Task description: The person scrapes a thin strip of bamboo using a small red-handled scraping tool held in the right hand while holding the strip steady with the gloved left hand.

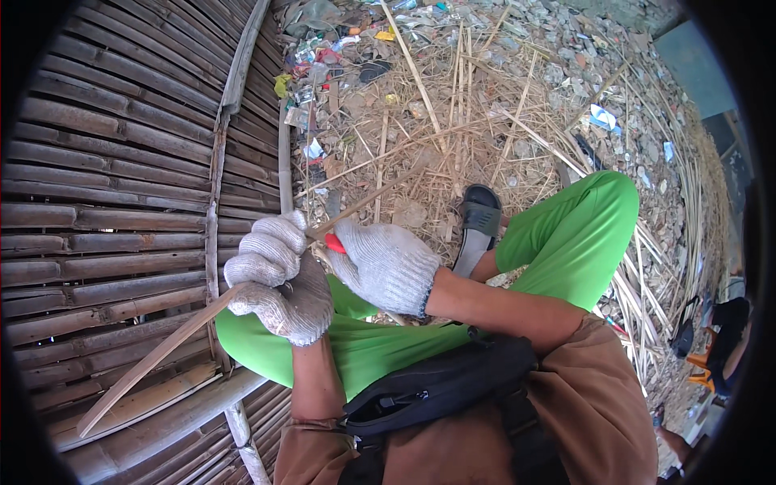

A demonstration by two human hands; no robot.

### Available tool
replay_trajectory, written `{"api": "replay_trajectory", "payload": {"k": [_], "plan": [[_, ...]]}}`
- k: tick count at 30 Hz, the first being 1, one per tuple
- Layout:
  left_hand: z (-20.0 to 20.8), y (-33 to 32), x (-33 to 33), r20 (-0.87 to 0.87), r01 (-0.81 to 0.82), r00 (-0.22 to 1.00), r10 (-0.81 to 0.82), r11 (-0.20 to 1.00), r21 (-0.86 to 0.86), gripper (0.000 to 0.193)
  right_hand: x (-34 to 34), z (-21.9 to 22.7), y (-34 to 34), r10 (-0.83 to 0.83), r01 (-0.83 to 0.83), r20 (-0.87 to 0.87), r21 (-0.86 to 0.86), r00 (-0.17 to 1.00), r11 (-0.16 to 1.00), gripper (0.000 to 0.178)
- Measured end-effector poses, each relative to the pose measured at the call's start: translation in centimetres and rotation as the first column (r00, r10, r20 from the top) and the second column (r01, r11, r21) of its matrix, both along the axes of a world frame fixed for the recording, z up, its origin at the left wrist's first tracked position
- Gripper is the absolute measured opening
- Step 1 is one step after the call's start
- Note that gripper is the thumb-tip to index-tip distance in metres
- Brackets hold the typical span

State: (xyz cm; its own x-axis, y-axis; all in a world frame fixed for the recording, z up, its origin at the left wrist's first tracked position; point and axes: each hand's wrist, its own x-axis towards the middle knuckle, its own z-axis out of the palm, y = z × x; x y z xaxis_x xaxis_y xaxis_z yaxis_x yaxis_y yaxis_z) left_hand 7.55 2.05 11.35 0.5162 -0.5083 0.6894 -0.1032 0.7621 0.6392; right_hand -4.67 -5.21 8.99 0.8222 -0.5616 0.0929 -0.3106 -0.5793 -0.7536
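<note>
A long, thin bamboo strip (pixel 166 349) slants across in front of me, from the lower left up to the litter-strewn ground. My left hand (pixel 283 279), in a grey-white knitted glove, is closed around the strip's middle. Close beside it, my right hand (pixel 384 263) wears a matching glove with a dark cuff edge. Its fingers are closed on a small red object (pixel 334 242), perhaps a tool's handle; most of it is hidden in the glove. The strip passes right at these fingertips.
A bamboo slat platform (pixel 105 218) fills the left side. Bamboo shavings and splints (pixel 485 121) cover the ground, with rubble and plastic litter (pixel 327 56) farther off. My sandalled foot (pixel 478 226) rests there. A black waist bag (pixel 440 388) lies across my lap. Another person (pixel 731 339) shows at far right.
</note>
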Motion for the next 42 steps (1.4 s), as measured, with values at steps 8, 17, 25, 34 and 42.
{"api": "replay_trajectory", "payload": {"k": [8, 17, 25, 34, 42], "plan": [[-0.5, -0.4, -1.1, 0.097, -0.058, 0.993, 0.061, 0.998, -0.030, 0.052, -1.7, -3.5, -0.5, -0.061, 0.072, -0.087, 0.128, 0.994, 0.989, 0.036], [-0.3, -0.8, -0.8, 0.042, -0.005, 0.999, 0.007, 0.999, -0.039, 0.050, -0.6, -5.0, -1.6, -0.076, 0.078, -0.018, 0.064, 0.997, 0.995, 0.031], [-0.3, -0.4, -0.8, -0.004, -0.134, 0.991, 0.134, 0.991, -0.022, 0.053, -0.3, -0.6, 0.5, 0.082, -0.088, 0.056, 0.121, 0.995, 0.989, 0.028], [-0.5, 0.1, 0.2, -0.024, -0.164, 0.986, 0.164, 0.986, -0.001, 0.053, 0.8, -7.0, -2.4, -0.014, 0.021, -0.117, 0.066, 0.993, 0.998, 0.033], [-0.6, -0.2, 0.7, -0.054, -0.147, 0.988, 0.147, 0.989, 0.002, 0.055, 1.1, -5.9, -2.9, 0.043, -0.040, -0.055, 0.050, 0.998, 0.998, 0.034]]}}
